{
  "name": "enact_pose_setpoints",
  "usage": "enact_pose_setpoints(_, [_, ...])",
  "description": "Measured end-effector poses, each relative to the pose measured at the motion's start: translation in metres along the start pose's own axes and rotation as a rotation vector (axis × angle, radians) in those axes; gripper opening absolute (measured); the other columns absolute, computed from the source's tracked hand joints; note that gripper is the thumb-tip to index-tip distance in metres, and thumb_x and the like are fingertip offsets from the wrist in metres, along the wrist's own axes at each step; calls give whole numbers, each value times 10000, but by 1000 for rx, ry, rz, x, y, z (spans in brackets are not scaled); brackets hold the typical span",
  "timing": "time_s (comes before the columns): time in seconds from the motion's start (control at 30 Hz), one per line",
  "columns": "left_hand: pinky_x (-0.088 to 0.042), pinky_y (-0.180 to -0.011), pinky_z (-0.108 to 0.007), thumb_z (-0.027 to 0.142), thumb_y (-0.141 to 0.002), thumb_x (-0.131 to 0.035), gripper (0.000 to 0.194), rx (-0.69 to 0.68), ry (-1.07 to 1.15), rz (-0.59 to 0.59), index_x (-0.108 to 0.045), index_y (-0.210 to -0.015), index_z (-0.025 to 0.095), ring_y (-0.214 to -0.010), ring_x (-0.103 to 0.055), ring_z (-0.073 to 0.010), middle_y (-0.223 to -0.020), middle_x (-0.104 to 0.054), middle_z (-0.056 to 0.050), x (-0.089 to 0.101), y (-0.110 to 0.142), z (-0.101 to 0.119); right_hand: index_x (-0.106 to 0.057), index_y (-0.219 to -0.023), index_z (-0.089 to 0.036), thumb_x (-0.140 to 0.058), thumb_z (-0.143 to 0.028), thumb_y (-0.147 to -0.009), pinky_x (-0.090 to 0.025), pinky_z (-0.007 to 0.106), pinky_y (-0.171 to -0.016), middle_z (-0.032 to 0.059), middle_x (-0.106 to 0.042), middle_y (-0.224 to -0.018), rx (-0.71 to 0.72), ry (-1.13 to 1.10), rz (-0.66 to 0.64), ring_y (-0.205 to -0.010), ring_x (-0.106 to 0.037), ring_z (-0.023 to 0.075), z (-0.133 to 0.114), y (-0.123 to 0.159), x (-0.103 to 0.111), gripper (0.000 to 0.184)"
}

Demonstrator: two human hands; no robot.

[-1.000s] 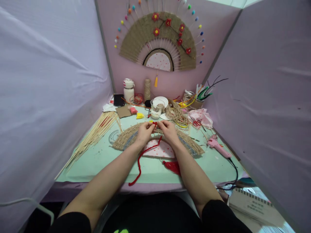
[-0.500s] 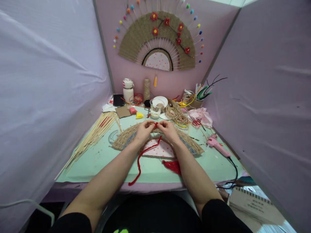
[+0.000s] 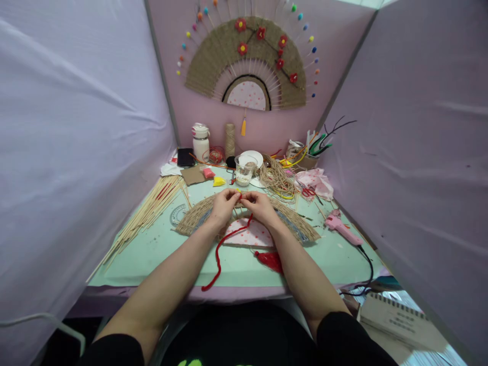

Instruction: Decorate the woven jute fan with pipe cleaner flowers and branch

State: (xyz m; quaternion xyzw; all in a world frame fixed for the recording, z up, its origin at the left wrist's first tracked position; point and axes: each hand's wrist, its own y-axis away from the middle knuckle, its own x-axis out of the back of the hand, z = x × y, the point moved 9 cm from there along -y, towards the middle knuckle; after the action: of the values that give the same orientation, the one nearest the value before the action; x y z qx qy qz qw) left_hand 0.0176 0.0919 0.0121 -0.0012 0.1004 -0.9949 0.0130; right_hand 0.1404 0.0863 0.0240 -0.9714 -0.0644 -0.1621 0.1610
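Between the fingertips of my left hand (image 3: 224,206) and my right hand (image 3: 260,206) is a small red pipe cleaner piece (image 3: 240,196), with a speck of yellow beside it. Both hands pinch it, and the fingers hide most of its shape. Under my hands lies a woven twine fan (image 3: 196,213) with blue bands. Its white half-circle centre (image 3: 251,235) has pink dots. Across that centre a longer red pipe cleaner (image 3: 218,254) curves down towards the table's front edge. A red tassel (image 3: 269,261) rests by my right forearm.
Bamboo sticks (image 3: 148,211) are spread on the left. A pink glue gun (image 3: 343,231) with a black cord lies at right. Towards the back stand a white bottle (image 3: 201,144), a clear cup (image 3: 243,175) and loose twine (image 3: 280,178). Fabric walls rise on both sides.
Both hands have shifted slightly left with the red pipe cleaner piece, and the fingers now cover more of it. The fan and the longer strand stay put.
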Motion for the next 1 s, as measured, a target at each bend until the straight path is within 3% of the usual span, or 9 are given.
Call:
enact_pose_setpoints(0.27, [-397,-602,-239,271,-736,-577,130,-2,-69,-16,-606,-744,144,-621,-495,-112,-643,-561,8,-1,-3,-5,-593,-728,-158,-533,-231,-737,-376,223,-605,-9,-580,-668,82,163,10,-612,-495,108,-4,0,0,95])
enact_pose_setpoints(0.47, [-368,-534,-219,317,-711,-612,181,88,57,-62,-588,-752,142,-551,-463,-90,-609,-540,16,-5,-6,-18,-574,-763,-173,-510,-225,-774,-373,243,-664,3,-569,-734,197,310,-4,-686,-495,127,-9,-1,0,83])
enact_pose_setpoints(0.6, [-418,-598,-236,346,-675,-656,230,105,94,-128,-585,-757,143,-601,-517,-101,-671,-593,-3,-9,-5,-17,-569,-773,-174,-506,-221,-790,-369,248,-678,7,-563,-750,201,338,-13,-708,-495,133,-7,-2,1,80])
enact_pose_setpoints(0.9, [-396,-567,-241,291,-649,-638,153,27,-220,-140,-646,-688,143,-595,-530,-132,-610,-612,-11,0,-10,-17,-565,-774,-190,-526,-173,-813,-345,274,-698,33,-574,-779,281,619,-52,-775,-485,170,-20,3,-6,58])
enact_pose_setpoints(1.0, [-369,-541,-231,304,-646,-636,158,24,-258,-136,-643,-657,146,-570,-503,-123,-579,-593,-1,2,-9,-14,-577,-784,-191,-536,-170,-818,-350,275,-698,33,-591,-792,267,602,-63,-778,-498,170,-19,3,-7,58])
